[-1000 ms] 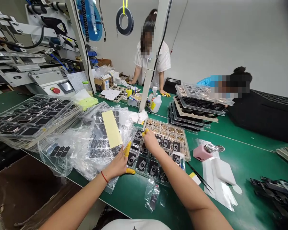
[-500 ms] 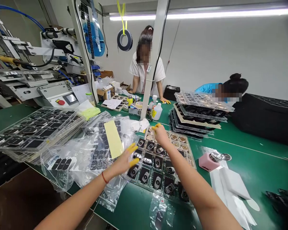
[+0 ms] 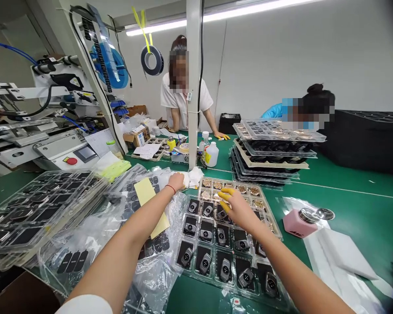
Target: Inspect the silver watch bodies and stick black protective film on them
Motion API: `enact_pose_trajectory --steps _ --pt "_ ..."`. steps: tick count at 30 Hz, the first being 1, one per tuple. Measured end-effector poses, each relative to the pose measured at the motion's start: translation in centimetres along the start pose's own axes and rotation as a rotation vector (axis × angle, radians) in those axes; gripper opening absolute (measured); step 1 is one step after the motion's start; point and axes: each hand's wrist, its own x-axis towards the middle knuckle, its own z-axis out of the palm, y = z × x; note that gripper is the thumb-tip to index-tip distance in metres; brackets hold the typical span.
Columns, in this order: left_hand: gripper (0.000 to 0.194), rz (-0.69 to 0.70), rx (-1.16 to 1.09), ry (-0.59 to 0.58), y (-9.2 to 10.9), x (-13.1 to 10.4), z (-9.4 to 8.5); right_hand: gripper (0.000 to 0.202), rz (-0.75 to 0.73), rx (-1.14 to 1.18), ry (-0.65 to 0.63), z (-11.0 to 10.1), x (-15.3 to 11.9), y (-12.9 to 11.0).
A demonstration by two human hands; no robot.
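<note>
Head view: the left hand, half a second ago at the left edge of the watch tray, is now beyond its far left corner, near the white tissue — whether it grips, I cannot tell. The right hand has come back above the tray's far edge; its fingers, before together, are spread, holding nothing visible. The watches lie in the tray — as before.

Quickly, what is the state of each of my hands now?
Left hand: beside the white tissue; open or closed cannot be told.
Right hand: open above the beige tray, holding nothing visible.
</note>
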Motion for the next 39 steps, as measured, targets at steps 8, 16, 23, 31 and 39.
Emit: enact_pose_trajectory --steps 8,16,23,31,39 --pt "0.032 -0.001 -0.411 0.106 0.8 0.4 -3.8 0.028 0.122 0.13 0.093 -1.6 -4.4 2.3" --pt "0.034 0.136 -0.892 -0.088 8.9 -10.8 -3.2 0.043 0.22 0.634 0.058 -2.9 -5.0 -4.3" --pt "0.02 0.112 -1.086 -0.193 10.3 -23.1 2.6 0.028 0.436 1.202 -0.404 -4.2 -13.4 -7.8" --pt "0.016 0.147 -0.885 -0.541 9.2 -31.6 11.7 0.04 0.558 1.555 -0.276 -2.0 -24.2 -8.7" --pt "0.025 0.694 -0.043 -0.088 8.0 -27.1 11.3 0.03 0.384 -0.128 -0.253 -1.9 -20.8 -4.4"
